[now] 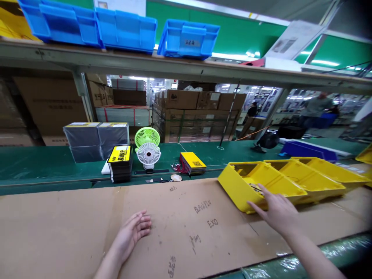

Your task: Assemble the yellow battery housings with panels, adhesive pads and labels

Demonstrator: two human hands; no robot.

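My left hand (134, 233) rests on or just above the cardboard sheet (87, 228). Its fingers curl loosely a little apart, with nothing in them. On the right, my right hand (280, 214) reaches to the front edge of a yellow bin (236, 190). Thumb and index finger are spread at the bin's rim; whether they touch it I cannot tell, and the other fingers are partly hidden. A few small dark and white parts (256, 188) lie in that bin, too small to name. More yellow bins (319, 186) stand in a row beside it.
Behind the cardboard stand a white fan (148, 154), a green fan (147, 135), a stack of black-and-yellow boxes (120, 164) and a yellow-topped stack (193, 162) with red cords. Grey wrapped blocks (97, 141) sit further left. Blue bins (188, 38) line the overhead shelf (174, 64).
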